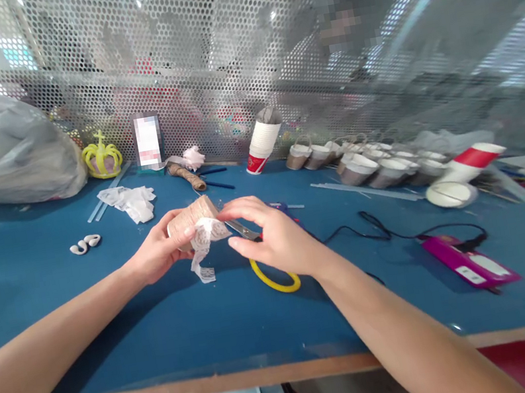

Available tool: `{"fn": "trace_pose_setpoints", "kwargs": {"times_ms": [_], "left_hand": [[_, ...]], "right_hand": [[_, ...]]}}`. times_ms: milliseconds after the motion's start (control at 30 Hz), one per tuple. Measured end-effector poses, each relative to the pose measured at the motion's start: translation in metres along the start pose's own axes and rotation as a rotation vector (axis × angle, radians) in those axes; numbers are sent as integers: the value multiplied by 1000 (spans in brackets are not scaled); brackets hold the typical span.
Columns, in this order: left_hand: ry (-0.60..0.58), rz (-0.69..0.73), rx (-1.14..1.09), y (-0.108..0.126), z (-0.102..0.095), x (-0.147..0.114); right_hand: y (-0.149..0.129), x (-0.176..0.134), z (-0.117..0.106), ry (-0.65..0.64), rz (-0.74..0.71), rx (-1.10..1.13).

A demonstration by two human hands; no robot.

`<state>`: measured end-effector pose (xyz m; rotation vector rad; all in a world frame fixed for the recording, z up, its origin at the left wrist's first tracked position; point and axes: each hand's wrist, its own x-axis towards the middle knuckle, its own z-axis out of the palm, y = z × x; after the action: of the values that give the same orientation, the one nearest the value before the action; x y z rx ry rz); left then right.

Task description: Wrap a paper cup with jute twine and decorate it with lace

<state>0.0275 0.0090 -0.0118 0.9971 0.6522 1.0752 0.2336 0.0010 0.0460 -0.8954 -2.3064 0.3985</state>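
Gripping a twine-wrapped cylinder (188, 219) above the tabletop (175, 335): left hand (161, 246), fingers curled round it. White lace (206, 236) hangs at its near side. Right hand (276, 234) loosely open by cylinder's right end, contact unclear; scissors (244, 230) just right of cylinder.

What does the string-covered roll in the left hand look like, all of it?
The string-covered roll is pale tan and rounded, ringed with what looks like twine. It lies sideways, slightly tilted, gripped by the left hand above the blue table. White lace lies against its front, one tail dangling. The right hand is near one end; contact is unclear.
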Motion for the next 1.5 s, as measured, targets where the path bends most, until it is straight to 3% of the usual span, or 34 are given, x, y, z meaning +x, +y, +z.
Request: {"fn": "trace_pose_setpoints", "kwargs": {"times_ms": [100, 467, 700, 833, 933, 1033, 1133, 1300, 1500], "left_hand": [[-16, -9, 8, -1, 0, -1], [-11, -27, 61, -5, 5, -3], [-232, -282, -6, -3, 8, -5], [-169, -273, 128, 1, 12, -7], [-39, -124, 419, 4, 13, -8], [9, 72, 739, 9, 11, -7], [16, 164, 885, 19, 8, -4], [-36, 228, 917, 39, 2, -2], [-104, 178, 844, 53, -2, -3]], "right_hand": [[-10, 5, 10, 35, 8, 0], [-4, 2, 26, 137, 174, 114], [8, 1, 16, 231, 193, 54], [16, -2, 17, 321, 128, -84], [21, -3, 18, 358, 99, -171], [23, -4, 17, 321, 78, -209], [21, -5, 16, 250, 61, -215], [14, -7, 14, 130, 63, -110], [-1, -9, 7, -53, 110, 109]]}}
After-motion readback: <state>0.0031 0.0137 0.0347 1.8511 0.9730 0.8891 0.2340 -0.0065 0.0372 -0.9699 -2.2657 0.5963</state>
